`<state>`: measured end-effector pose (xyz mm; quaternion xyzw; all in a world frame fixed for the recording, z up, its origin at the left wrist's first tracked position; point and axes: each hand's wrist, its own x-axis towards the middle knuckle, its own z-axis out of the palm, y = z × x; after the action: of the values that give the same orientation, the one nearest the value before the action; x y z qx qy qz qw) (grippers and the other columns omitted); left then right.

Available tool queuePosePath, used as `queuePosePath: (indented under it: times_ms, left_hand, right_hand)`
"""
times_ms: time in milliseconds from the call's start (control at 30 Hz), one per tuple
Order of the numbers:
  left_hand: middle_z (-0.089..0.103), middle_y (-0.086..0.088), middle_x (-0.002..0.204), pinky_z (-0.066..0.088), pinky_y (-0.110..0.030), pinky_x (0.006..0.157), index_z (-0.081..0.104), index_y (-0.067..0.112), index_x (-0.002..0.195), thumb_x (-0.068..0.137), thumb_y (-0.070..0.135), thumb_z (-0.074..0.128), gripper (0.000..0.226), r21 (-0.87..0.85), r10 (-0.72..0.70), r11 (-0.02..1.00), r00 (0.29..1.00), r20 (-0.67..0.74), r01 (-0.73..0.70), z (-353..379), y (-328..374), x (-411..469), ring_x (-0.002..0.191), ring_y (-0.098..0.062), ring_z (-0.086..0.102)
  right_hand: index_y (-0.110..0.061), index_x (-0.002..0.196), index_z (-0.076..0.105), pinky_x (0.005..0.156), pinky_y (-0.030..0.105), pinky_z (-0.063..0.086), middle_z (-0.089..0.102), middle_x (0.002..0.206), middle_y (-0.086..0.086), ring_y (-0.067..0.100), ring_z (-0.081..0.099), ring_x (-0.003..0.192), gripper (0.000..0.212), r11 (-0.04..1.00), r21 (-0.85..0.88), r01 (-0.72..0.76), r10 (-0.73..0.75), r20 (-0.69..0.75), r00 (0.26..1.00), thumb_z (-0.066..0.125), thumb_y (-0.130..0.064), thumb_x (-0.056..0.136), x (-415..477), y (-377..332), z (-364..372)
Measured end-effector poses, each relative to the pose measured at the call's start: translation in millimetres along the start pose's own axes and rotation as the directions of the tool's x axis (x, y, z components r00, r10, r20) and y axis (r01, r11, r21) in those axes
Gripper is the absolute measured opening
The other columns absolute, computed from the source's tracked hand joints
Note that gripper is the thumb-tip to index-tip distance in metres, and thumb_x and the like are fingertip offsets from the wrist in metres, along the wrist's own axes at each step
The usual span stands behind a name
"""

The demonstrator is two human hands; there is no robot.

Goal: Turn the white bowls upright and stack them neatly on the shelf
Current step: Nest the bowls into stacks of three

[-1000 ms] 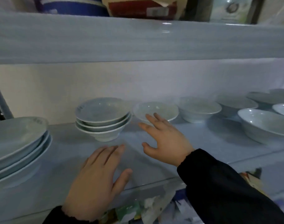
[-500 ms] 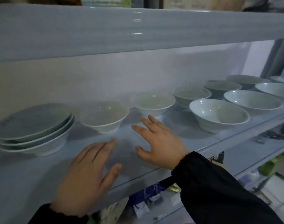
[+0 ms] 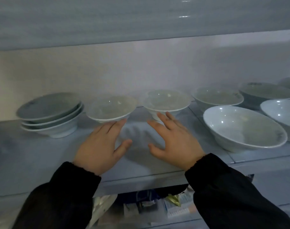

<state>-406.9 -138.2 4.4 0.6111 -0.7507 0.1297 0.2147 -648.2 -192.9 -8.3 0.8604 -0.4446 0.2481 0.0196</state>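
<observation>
Both hands: over the shelf (image 3: pixel 141 164), palms down, fingers straight and spread, gripping nothing
Left hand (image 3: pixel 99 146): fingertips at the near rim of the left bowl (image 3: pixel 110 108), just under its lip; contact likely, blur prevents certainty
Right hand (image 3: pixel 175 141): fingertips in front of the foot of the mid bowl (image 3: pixel 165 100); touch or gap cannot be told
Left bowl: upright, mouth up, straight ahead of the left hand, between stack and mid bowl
Mid bowl: upright, straight ahead of the right hand; its rim near the left bowl's rim
Stack (image 3: pixel 50 116): three bowls nested upright, just beside the left bowl on its left
Big bowl (image 3: pixel 243 128): upright, to the right near the front edge, apart from the right hand
Axis: bowls are round, no long axis; only mouth-up and level rim matter
Key relation: each single bowl lies directly beyond its own hand; left hand is nearer both the left bowl and the stack
Judgement: no bowl in view is face down, so stacking remains; left bowl likely travels left, lifted over the stack's rim
Risk: smooth flared rims, a shallow grip may slip
</observation>
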Motion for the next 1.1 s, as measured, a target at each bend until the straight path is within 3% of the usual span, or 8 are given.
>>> queuePosePath:
  times_ms: [200,300,433,533,667,800,900,1100]
  left_hand:
    - [0.058,-0.012,0.134,0.033,-0.03,0.104,0.04,0.014,0.149,0.087,0.059,0.038,0.076,0.018,-0.028,0.999,0.999,-0.038,0.029,3.2,-14.7,34.1,0.124,-0.03,0.05]
    - [0.055,-0.014,0.137,0.038,-0.038,0.105,0.036,0.015,0.151,0.086,0.06,0.038,0.079,0.045,-0.081,0.996,0.996,0.037,0.079,9.5,-34.9,49.7,0.126,-0.033,0.048]
    - [0.051,-0.011,0.144,0.039,-0.039,0.104,0.029,0.016,0.154,0.094,0.042,0.054,0.07,0.103,-0.14,0.987,0.969,0.203,0.121,21.8,-59.5,70.1,0.131,-0.031,0.046]
    - [0.057,-0.009,0.139,0.045,-0.039,0.101,0.04,0.02,0.148,0.095,0.032,0.053,0.056,0.189,-0.117,0.98,0.951,0.285,0.064,30.5,-71.7,80.1,0.124,-0.031,0.055]
    - [0.067,-0.005,0.113,0.052,-0.038,0.085,0.057,0.026,0.123,0.09,0.016,0.055,0.035,0.212,-0.036,0.977,0.961,0.275,-0.024,36.7,-84.0,83.8,0.102,-0.029,0.065]
    - [0.066,-0.006,0.101,0.043,-0.033,0.071,0.059,0.023,0.111,0.09,0.013,0.051,0.025,0.202,0.019,0.977,0.965,0.261,-0.074,38.9,-88.4,85.4,0.093,-0.03,0.064]
    - [0.065,-0.008,0.1,0.045,-0.036,0.073,0.059,0.019,0.107,0.092,0.014,0.049,0.018,0.162,0.044,0.983,0.97,0.239,-0.085,33.9,-88.1,85.8,0.092,-0.032,0.063]
    - [0.067,-0.009,0.098,0.05,-0.037,0.076,0.062,0.022,0.11,0.089,0.015,0.052,0.024,0.12,0.125,0.984,0.988,0.089,-0.135,4.0,-86.9,89.9,0.091,-0.035,0.065]
  right_hand:
    - [-0.036,0.149,0.037,0.12,0.04,0.025,0.03,0.161,0.005,0.028,0.017,0.152,0.077,1.0,0.03,0.005,-0.007,0.057,0.998,0.039,-0.067,0.079,5.7,4.7,-0.3]
    - [-0.035,0.149,0.038,0.118,0.04,0.026,0.032,0.161,0.006,0.027,0.018,0.152,0.074,1.0,0.025,-0.004,0.003,0.042,0.999,0.04,-0.066,0.081,8.9,-0.8,1.8]
    - [-0.037,0.15,0.034,0.119,0.038,0.023,0.027,0.162,0.001,0.026,0.014,0.153,0.075,0.999,0.003,-0.036,0.036,0.079,0.996,0.037,-0.067,0.08,14.8,-17.1,2.5]
    - [-0.037,0.149,0.034,0.118,0.037,0.025,0.029,0.162,0.001,0.026,0.017,0.152,0.074,0.997,-0.036,-0.062,0.065,0.076,0.995,0.04,-0.065,0.081,18.0,-29.8,1.3]
    - [-0.034,0.147,0.04,0.116,0.038,0.028,0.036,0.158,0.005,0.029,0.025,0.15,0.072,0.993,-0.088,-0.076,0.078,0.028,0.997,0.045,-0.063,0.081,22.3,-47.2,3.1]
    - [-0.035,0.148,0.038,0.118,0.037,0.026,0.034,0.16,0.005,0.027,0.022,0.151,0.074,0.984,-0.103,-0.143,0.144,0.009,0.989,0.043,-0.065,0.081,20.3,-58.4,6.9]
    - [-0.036,0.151,0.034,0.12,0.035,0.018,0.029,0.161,0.005,0.026,0.017,0.152,0.074,0.979,-0.112,-0.172,0.175,0.017,0.984,0.046,-0.063,0.083,16.7,-66.6,9.9]
    - [-0.039,0.151,0.03,0.119,0.04,0.028,0.022,0.164,-0.001,0.023,0.012,0.153,0.072,0.96,-0.105,-0.258,0.259,0.0,0.966,0.051,-0.062,0.086,2.2,-70.0,10.3]
